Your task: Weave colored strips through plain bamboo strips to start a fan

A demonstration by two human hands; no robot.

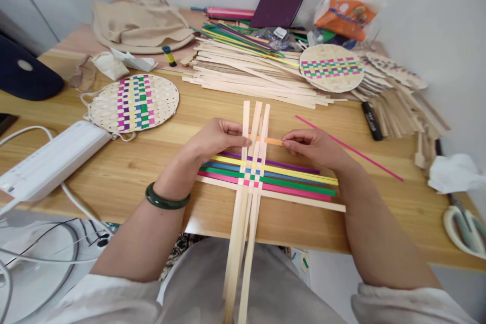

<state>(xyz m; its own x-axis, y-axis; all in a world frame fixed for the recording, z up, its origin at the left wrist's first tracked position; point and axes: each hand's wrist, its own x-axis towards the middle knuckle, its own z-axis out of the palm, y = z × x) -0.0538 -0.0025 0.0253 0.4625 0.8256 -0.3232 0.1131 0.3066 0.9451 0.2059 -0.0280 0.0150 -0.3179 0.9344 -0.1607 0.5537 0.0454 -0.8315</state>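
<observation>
Here, hands (222, 137) (308, 146) pinch an orange strip (274, 142); a marker (371, 121) bears blurred lettering (371, 117).

Wearing pale sleeves (114, 296) and a bangle (167, 204)
A grey top (292, 278) is covering the front; the bangle (dark green, smooth) is circling the left wrist (177, 172).

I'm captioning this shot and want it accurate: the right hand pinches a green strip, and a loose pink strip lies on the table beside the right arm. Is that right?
Not quite: the head view shows the right hand pinching an orange strip, not a green one. The loose pink strip does lie on the table beside the right arm.
</observation>
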